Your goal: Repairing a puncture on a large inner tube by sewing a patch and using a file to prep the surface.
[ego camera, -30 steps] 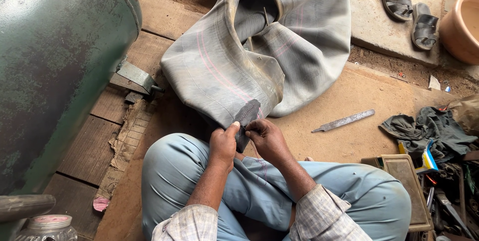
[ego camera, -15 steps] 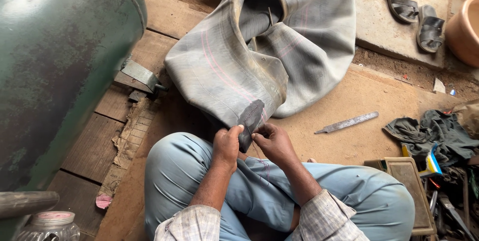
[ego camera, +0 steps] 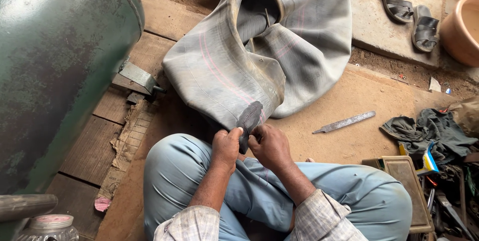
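A person sits cross-legged on the wooden floor [ego camera: 164,21], knees in light blue trousers near the bottom of the view. Both hands meet just above the lap. The left hand [ego camera: 227,147] is closed, thumb and fingers pinching the lower edge of a dark roughened patch [ego camera: 249,117] on a large grey rubber inner tube [ego camera: 259,56]. The right hand [ego camera: 269,146] is closed too, gripping the same edge of the tube just right of the patch, so the two hands nearly touch. The tube lies crumpled and folded on the floor, spreading far from the hands toward the centre top, with faint pink lines along its surface. A big green metal tank [ego camera: 55,71] fills the left side. To the right of the hands, well apart, a flat metal file [ego camera: 344,121] lies on the floor. Farther right sits a heap of dark green cloth [ego camera: 434,131]. A pair of sandals [ego camera: 409,11] rests on a stone slab at the far right, beside a clay pot [ego camera: 461,29].
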